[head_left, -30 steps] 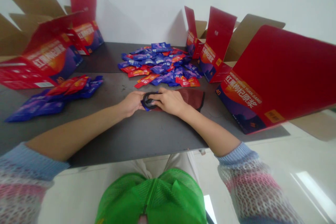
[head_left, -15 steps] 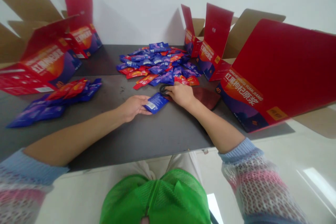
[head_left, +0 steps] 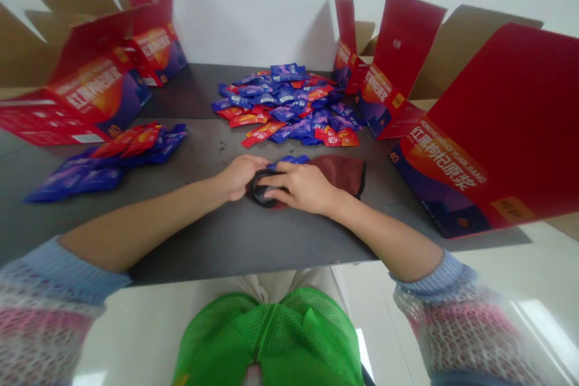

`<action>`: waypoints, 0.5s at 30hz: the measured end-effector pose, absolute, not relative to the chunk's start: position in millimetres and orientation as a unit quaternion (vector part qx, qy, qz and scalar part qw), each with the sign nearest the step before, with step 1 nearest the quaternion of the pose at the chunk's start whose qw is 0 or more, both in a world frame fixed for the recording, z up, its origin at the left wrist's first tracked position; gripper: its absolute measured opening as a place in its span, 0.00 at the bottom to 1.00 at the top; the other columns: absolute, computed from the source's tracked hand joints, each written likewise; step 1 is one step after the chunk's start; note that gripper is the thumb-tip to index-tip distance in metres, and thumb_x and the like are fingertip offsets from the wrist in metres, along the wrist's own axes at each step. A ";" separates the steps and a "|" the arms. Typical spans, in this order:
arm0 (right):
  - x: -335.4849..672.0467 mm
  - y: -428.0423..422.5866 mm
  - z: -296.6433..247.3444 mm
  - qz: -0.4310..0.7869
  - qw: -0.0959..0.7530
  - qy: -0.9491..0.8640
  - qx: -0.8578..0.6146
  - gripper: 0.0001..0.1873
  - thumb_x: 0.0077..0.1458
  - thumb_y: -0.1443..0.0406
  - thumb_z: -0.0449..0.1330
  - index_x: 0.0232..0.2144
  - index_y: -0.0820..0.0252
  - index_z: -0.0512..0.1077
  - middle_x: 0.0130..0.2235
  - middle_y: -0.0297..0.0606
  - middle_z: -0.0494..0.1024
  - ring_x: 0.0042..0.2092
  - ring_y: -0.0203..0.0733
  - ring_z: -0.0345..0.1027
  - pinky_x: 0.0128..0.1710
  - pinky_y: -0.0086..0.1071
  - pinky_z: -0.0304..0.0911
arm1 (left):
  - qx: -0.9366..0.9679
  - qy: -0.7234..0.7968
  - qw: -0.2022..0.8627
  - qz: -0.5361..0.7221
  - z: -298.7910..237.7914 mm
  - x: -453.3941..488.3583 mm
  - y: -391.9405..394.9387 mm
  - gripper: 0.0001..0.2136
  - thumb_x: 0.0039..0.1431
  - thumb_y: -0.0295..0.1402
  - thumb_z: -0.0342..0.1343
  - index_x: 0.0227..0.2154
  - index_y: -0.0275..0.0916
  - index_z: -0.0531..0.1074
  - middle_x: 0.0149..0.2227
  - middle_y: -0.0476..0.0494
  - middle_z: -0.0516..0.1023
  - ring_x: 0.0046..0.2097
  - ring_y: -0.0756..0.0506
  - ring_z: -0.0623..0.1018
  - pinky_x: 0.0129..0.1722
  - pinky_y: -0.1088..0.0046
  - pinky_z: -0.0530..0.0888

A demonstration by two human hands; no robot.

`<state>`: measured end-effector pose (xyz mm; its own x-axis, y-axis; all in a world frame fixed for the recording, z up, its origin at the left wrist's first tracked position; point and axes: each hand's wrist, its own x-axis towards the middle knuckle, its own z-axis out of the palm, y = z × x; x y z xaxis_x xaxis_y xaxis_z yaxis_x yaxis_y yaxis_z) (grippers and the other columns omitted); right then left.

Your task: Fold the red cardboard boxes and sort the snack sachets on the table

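Note:
My left hand [head_left: 243, 176] is closed at the left end of a blue sachet [head_left: 296, 160], which shows only as a strip behind the hands. Beside it, my right hand [head_left: 302, 186] grips a brown cloth [head_left: 339, 172] with black edging. A dark, ring-like opening of this cloth [head_left: 260, 190] lies between the two hands, with right fingers bent into it. Fingers of both hands partly cover the sachet. Farther back on the dark table [head_left: 212, 247] is a heap of blue and red sachets [head_left: 284, 99].
A smaller group of blue and red sachets [head_left: 99, 172] lies at the left. Open red cartons stand behind it, one nearer [head_left: 90, 99] and one farther [head_left: 156, 51]. More open red cartons line the right side, the nearest [head_left: 446, 175] by the table's right end.
The blue sachet, plainly visible earlier in my left hand, is now mostly covered. My right hand has brought the brown cloth left and nearer me, against the left hand. The view has shifted slightly.

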<state>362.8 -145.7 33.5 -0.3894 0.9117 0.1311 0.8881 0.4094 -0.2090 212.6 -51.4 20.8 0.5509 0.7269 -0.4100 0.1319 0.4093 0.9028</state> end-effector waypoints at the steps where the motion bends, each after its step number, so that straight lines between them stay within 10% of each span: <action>1: 363.6 -145.5 33.7 0.064 0.113 -0.839 -0.528 0.21 0.66 0.51 0.52 0.57 0.42 0.72 0.53 0.38 0.74 0.47 0.42 0.72 0.39 0.31 0.61 | 0.502 0.424 0.725 0.206 19.9 212.3 -50.3 0.10 0.48 0.17 0.51 0.28 0.29 0.77 0.25 0.40 0.79 0.25 0.47 0.79 0.27 0.75 0.75; 15: 418.4 -116.5 28.5 0.123 0.144 -0.808 -0.558 0.20 0.64 0.54 0.56 0.55 0.47 0.75 0.49 0.35 0.81 0.47 0.42 0.75 0.47 0.31 0.63 | 0.496 0.425 0.747 0.123 24.3 208.7 -41.7 0.15 0.60 0.18 0.46 0.47 0.24 0.72 0.30 0.32 0.82 0.29 0.41 0.83 0.33 0.63 0.80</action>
